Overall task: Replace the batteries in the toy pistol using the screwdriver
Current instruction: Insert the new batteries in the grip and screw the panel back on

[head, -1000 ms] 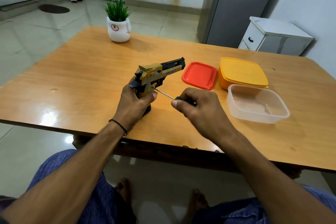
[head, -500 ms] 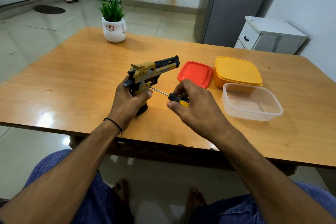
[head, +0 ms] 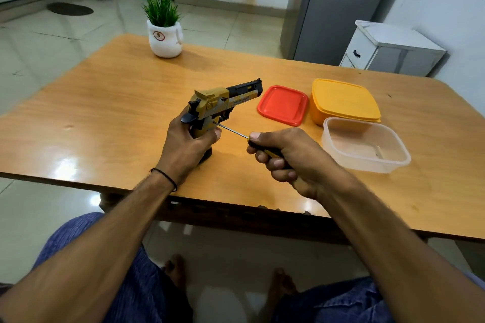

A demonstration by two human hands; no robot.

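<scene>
A yellow and black toy pistol (head: 220,102) stands upright on the wooden table (head: 118,102), barrel pointing right and away. My left hand (head: 187,144) is wrapped around its grip, which is mostly hidden. My right hand (head: 288,157) is closed on the black and yellow handle of a screwdriver (head: 233,131). The thin metal shaft runs left and up, and its tip touches the pistol's side just above my left thumb.
A red lid (head: 283,107), a closed yellow box (head: 343,102) and an open clear plastic container (head: 364,144) sit to the right of the pistol. A white pot with a green plant (head: 164,34) stands at the far side. A white cabinet (head: 391,50) is beyond the table.
My right hand has shifted its hold on the screwdriver handle, from fingertips to a fuller fist, with the tip staying on the pistol's side. My left hand has kept the pistol in place.
</scene>
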